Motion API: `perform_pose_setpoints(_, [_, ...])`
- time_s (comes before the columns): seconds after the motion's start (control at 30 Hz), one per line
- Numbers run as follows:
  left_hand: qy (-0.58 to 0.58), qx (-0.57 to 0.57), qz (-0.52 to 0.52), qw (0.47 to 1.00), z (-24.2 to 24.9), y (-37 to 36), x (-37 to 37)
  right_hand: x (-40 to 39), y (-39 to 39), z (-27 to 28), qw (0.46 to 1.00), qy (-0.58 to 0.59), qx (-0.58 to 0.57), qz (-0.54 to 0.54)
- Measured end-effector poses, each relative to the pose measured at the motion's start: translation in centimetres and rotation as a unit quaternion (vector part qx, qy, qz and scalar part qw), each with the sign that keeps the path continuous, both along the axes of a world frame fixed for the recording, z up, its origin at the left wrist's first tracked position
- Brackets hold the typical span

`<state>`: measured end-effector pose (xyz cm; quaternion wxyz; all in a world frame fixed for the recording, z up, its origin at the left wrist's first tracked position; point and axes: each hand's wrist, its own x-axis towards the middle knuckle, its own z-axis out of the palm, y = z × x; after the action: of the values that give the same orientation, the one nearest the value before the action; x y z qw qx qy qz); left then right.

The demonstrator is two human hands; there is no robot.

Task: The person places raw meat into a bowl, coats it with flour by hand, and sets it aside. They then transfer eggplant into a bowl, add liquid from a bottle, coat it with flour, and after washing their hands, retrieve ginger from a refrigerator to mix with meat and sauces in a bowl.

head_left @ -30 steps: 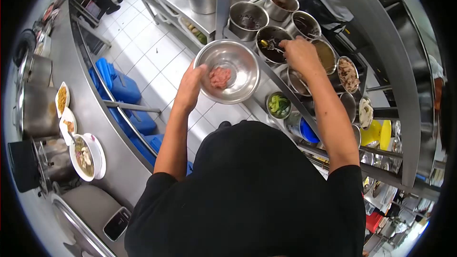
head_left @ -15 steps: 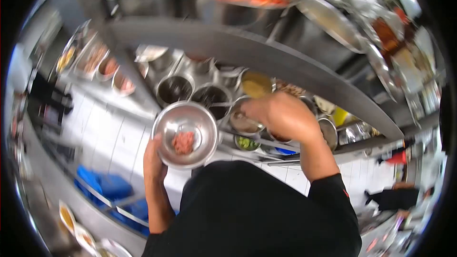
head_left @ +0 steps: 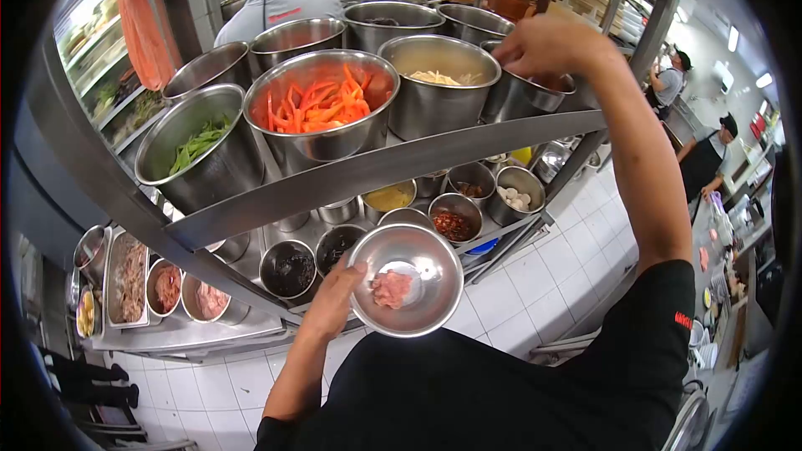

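Note:
My left hand (head_left: 332,294) grips the rim of a shiny metal bowl (head_left: 443,305), thumb on the inside wall. A small clump of raw pink meat (head_left: 391,290) lies in the bowl. Up on the shelf, my right hand (head_left: 547,48) reaches over a metal container (head_left: 555,98) at the right end. Its fingers hang down loosely apart, partly hidden, with nothing visible in them. Beside it stand a pot of pale shreds (head_left: 443,78), a pot of sliced red peppers (head_left: 322,108) and a pot of green vegetable pieces (head_left: 200,144).
A metal shelf edge (head_left: 401,169) runs between the upper pots and lower containers. Below are dark contents (head_left: 288,270), red flakes (head_left: 452,225), white balls (head_left: 514,199) and meat trays (head_left: 129,276). A person in grey (head_left: 280,4) stands behind the shelf; others are at right.
My right hand has risen from the lower containers to the upper shelf. The view has tilted up, and the bowl with the meat stays in my left hand.

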<state>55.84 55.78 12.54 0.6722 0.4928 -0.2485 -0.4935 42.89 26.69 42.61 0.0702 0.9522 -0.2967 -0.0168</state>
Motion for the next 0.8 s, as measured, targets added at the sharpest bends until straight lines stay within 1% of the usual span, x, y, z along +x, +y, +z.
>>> perform_pose_setpoints(0.03, [-0.004, 0.001, -0.015, 1.0, -0.2, -0.4, 0.2, 0.8, -2.5, -1.3, 0.999, 0.04, -0.01, 0.011])
perform_pose_setpoints(0.07, [-0.009, 0.002, -0.028, 1.0, -0.3, -0.8, 0.2, 1.3, -2.8, -1.7, 0.996, 0.08, -0.02, 0.023])
perform_pose_setpoints(0.13, [-0.007, 0.001, -0.059, 0.998, -0.1, -1.2, 0.4, 1.2, -1.7, -0.3, 0.998, 0.059, 0.023, -0.009])
perform_pose_setpoints(0.2, [-0.016, -0.006, -0.054, 0.998, -0.7, -2.2, 0.6, 0.8, 0.4, 0.5, 0.998, 0.018, 0.05, -0.035])
perform_pose_setpoints(0.23, [-0.02, -0.009, -0.052, 0.998, -0.8, -2.7, 0.6, 1.0, -0.2, 0.0, 0.998, 0.047, 0.029, -0.031])
perform_pose_setpoints(0.27, [0.002, -0.024, -0.078, 0.997, 0.9, -3.1, 0.3, 1.4, -1.4, -1.0, 0.997, 0.076, 0.01, -0.027])
perform_pose_setpoints(0.3, [0.006, -0.017, -0.077, 0.997, 0.7, -3.8, 0.3, 1.7, -2.6, -1.8, 0.994, 0.105, -0.008, -0.023])
perform_pose_setpoints(0.37, [0.012, -0.007, -0.073, 0.997, 0.1, -5.8, 0.2, 1.8, -4.7, -2.4, 0.996, 0.081, -0.022, 0.01])
perform_pose_setpoints(0.4, [0.021, 0.012, -0.062, 0.998, 0.5, -6.8, -0.2, 1.7, -5.6, -2.7, 0.997, 0.072, -0.03, 0.028])
perform_pose_setpoints(0.43, [0.018, 0.004, -0.085, 0.996, 1.7, -7.7, -0.6, 1.4, -5.9, -2.9, 0.996, 0.063, -0.037, 0.045])
perform_pose_setpoints(0.47, [0.015, -0.005, -0.107, 0.994, 3.3, -8.5, -1.0, 0.9, -3.8, -1.9, 0.998, 0.011, 0.057, -0.017])
perform_pose_setpoints(0.5, [0.012, -0.014, -0.129, 0.992, 4.9, -9.2, -1.5, 0.4, -3.5, -1.2, 0.993, -0.042, 0.107, -0.021])
perform_pose_setpoints(0.57, [0.038, -0.019, -0.137, 0.99, 7.6, -10.1, -2.9, -1.1, -3.6, 0.0, 0.966, -0.15, 0.207, -0.032])
perform_pose_setpoints(0.6, [0.05, -0.021, -0.142, 0.988, 8.4, -10.7, -3.3, -1.9, -3.3, 0.7, 0.964, -0.169, 0.205, -0.022])
perform_pose_setpoints(0.63, [0.039, -0.012, -0.145, 0.989, 8.4, -11.6, -3.4, -2.8, -1.5, 1.5, 0.97, -0.19, 0.15, -0.028])
perform_pose_setpoints(0.7, [0.023, 0.013, -0.155, 0.988, 7.5, -13.3, -3.7, -5.0, 4.6, 3.4, 0.956, -0.243, 0.148, -0.077])
perform_pose_setpoints(0.77, [0.032, -0.005, -0.177, 0.984, 6.6, -14.0, -4.2, -7.1, 6.6, 2.1, 0.949, -0.295, 0.095, -0.066])
perform_pose_setpoints(0.8, [0.024, 0.004, -0.184, 0.983, 6.0, -14.3, -4.4, -8.5, 7.5, 0.8, 0.959, -0.282, 0.008, -0.037])
